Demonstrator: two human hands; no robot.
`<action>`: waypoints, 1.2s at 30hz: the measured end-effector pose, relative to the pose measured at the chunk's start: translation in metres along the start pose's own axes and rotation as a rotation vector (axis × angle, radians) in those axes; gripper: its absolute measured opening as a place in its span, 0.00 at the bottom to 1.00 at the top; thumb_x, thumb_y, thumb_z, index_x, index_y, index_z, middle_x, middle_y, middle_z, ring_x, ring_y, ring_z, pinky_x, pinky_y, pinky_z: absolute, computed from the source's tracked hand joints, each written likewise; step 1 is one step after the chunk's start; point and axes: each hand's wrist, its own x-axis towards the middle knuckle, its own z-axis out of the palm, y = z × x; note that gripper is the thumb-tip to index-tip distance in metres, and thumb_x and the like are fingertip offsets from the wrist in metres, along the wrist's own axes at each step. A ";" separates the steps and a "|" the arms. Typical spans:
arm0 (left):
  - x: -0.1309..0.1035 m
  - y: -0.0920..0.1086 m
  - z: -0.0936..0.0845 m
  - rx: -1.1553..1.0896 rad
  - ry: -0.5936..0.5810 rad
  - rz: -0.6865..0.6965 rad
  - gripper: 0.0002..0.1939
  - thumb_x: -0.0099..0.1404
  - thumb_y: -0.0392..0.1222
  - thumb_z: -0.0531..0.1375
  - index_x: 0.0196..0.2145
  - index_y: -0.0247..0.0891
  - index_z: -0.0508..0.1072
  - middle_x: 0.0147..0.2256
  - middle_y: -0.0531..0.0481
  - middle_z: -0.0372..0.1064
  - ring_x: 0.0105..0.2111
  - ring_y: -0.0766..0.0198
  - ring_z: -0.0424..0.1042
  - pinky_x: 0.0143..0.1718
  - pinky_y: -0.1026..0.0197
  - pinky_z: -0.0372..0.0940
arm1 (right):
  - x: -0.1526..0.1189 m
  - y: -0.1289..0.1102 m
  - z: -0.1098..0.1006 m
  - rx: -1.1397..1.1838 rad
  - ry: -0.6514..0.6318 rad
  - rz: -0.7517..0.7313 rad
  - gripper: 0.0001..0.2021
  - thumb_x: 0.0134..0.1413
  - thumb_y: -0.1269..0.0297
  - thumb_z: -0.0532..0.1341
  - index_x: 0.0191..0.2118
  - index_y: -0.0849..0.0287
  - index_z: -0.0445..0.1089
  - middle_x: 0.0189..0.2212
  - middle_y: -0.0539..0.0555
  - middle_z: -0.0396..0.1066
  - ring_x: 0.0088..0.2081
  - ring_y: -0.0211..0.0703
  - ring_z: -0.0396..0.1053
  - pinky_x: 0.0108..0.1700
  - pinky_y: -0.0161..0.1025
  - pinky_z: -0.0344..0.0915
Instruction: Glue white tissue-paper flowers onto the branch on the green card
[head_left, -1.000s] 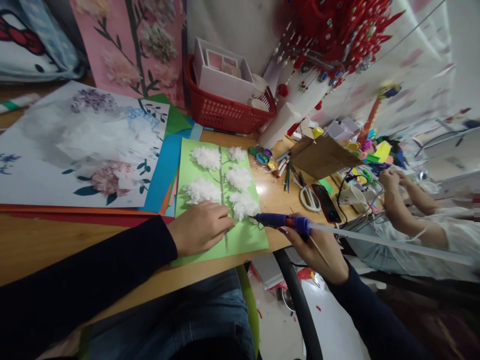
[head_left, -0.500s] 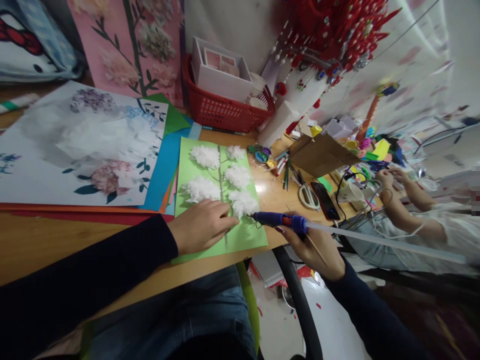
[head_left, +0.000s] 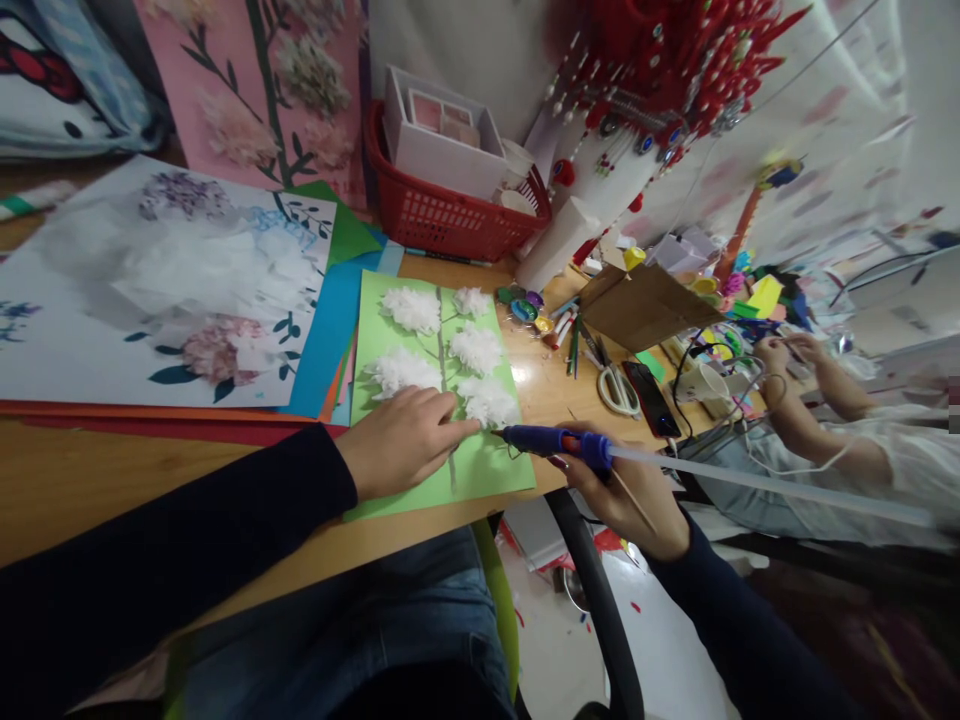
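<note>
A light green sheet (head_left: 487, 470) lies at the table's front edge, bearing several fluffy white flowers (head_left: 409, 310) beside a dark stem line. My left hand (head_left: 409, 435) rests on the sheet, its index finger stretched toward the lower right white flower (head_left: 487, 400); the thumb side shows, the other fingers are curled and nothing is visibly held. In my right hand (head_left: 619, 490) is a blue glue gun (head_left: 559, 442) with a long clear glue stick out of its back. The gun's nozzle points left, close to my left fingertip and just below that flower.
White paper with flowers (head_left: 82, 350) lies left over coloured sheets. Behind stands a red basket (head_left: 450, 220). Scissors (head_left: 619, 390), a phone (head_left: 651, 400) and a cardboard piece (head_left: 645, 305) lie right. Another person's hands (head_left: 780, 360) are at far right.
My left index finger has stretched out slightly to the right, toward the nozzle. The glue gun has shifted very slightly left in my right hand.
</note>
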 end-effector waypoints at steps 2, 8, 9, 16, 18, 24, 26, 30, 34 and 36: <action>0.000 0.000 0.000 0.004 -0.001 -0.010 0.16 0.71 0.39 0.49 0.53 0.40 0.69 0.35 0.45 0.64 0.36 0.58 0.63 0.36 0.57 0.58 | 0.001 -0.001 0.001 -0.041 0.020 -0.020 0.19 0.61 0.48 0.54 0.42 0.60 0.70 0.28 0.56 0.75 0.27 0.47 0.73 0.31 0.39 0.66; -0.001 -0.001 -0.001 -0.047 -0.002 -0.020 0.17 0.71 0.39 0.48 0.54 0.37 0.69 0.36 0.44 0.65 0.36 0.57 0.63 0.37 0.56 0.59 | 0.002 -0.003 0.004 -0.051 -0.007 -0.026 0.18 0.61 0.49 0.53 0.41 0.59 0.70 0.26 0.55 0.74 0.26 0.46 0.73 0.30 0.39 0.65; -0.001 -0.001 -0.001 -0.057 0.004 -0.021 0.17 0.71 0.39 0.48 0.54 0.37 0.69 0.36 0.44 0.65 0.36 0.57 0.63 0.37 0.55 0.59 | 0.002 -0.003 0.004 -0.046 -0.009 -0.012 0.19 0.61 0.49 0.53 0.41 0.59 0.71 0.26 0.55 0.74 0.25 0.47 0.73 0.29 0.39 0.65; -0.002 -0.002 0.000 -0.058 0.012 -0.025 0.18 0.71 0.39 0.49 0.55 0.36 0.67 0.37 0.44 0.65 0.37 0.56 0.64 0.38 0.56 0.60 | 0.003 -0.004 0.008 0.103 -0.032 0.072 0.19 0.59 0.48 0.56 0.46 0.58 0.69 0.29 0.55 0.77 0.29 0.47 0.75 0.30 0.38 0.68; -0.002 -0.002 0.000 -0.055 0.011 -0.029 0.18 0.71 0.39 0.48 0.55 0.35 0.67 0.37 0.44 0.65 0.37 0.56 0.64 0.38 0.56 0.60 | 0.003 -0.005 0.008 0.045 -0.014 0.040 0.19 0.59 0.47 0.55 0.43 0.58 0.70 0.27 0.54 0.76 0.26 0.46 0.74 0.28 0.38 0.66; -0.001 -0.002 -0.001 -0.082 0.015 -0.035 0.18 0.71 0.40 0.47 0.54 0.34 0.67 0.37 0.43 0.66 0.37 0.55 0.64 0.38 0.54 0.61 | 0.004 -0.008 0.008 -0.046 0.007 0.012 0.18 0.60 0.48 0.54 0.40 0.57 0.70 0.24 0.53 0.74 0.24 0.45 0.71 0.27 0.38 0.63; -0.001 -0.002 0.000 -0.083 0.008 -0.035 0.19 0.71 0.40 0.47 0.55 0.34 0.67 0.37 0.42 0.66 0.37 0.54 0.64 0.38 0.54 0.61 | 0.004 -0.010 0.006 -0.031 0.011 0.023 0.18 0.60 0.48 0.54 0.39 0.58 0.70 0.23 0.53 0.73 0.22 0.45 0.71 0.26 0.38 0.62; -0.001 -0.002 0.000 -0.084 0.016 -0.037 0.18 0.71 0.39 0.47 0.55 0.34 0.67 0.38 0.42 0.66 0.37 0.54 0.64 0.39 0.54 0.61 | 0.002 -0.009 0.000 0.039 -0.018 0.062 0.19 0.59 0.47 0.54 0.42 0.58 0.69 0.24 0.53 0.74 0.24 0.46 0.73 0.27 0.39 0.64; -0.002 -0.002 0.000 -0.070 0.003 -0.042 0.18 0.70 0.39 0.49 0.54 0.34 0.67 0.37 0.43 0.65 0.37 0.56 0.64 0.39 0.55 0.60 | -0.001 -0.006 -0.002 -0.016 -0.003 0.044 0.19 0.59 0.46 0.53 0.41 0.57 0.70 0.24 0.53 0.74 0.23 0.46 0.71 0.26 0.39 0.63; -0.002 -0.002 0.000 -0.062 0.002 -0.041 0.18 0.71 0.39 0.48 0.55 0.35 0.67 0.37 0.43 0.65 0.37 0.56 0.64 0.39 0.55 0.60 | -0.002 -0.005 -0.002 -0.060 0.010 0.038 0.20 0.59 0.45 0.53 0.39 0.57 0.70 0.23 0.53 0.72 0.21 0.45 0.69 0.25 0.39 0.60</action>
